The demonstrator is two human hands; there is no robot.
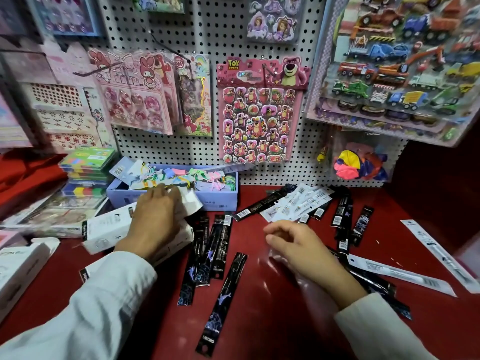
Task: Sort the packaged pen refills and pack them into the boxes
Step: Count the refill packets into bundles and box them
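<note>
The black refill packets (211,249) lie scattered on the red bench (259,320), most with their long axes running roughly away from the person, between the 2 hands; more black and white packets (298,202) fan out behind the right hand. The white box (109,229) lies on its side under the left hand (153,222), which grips its open end. The right hand (298,245) hovers loosely curled, holding nothing clearly visible, and sits nearer the loose packets, so it looks likeliest to pick next.
</note>
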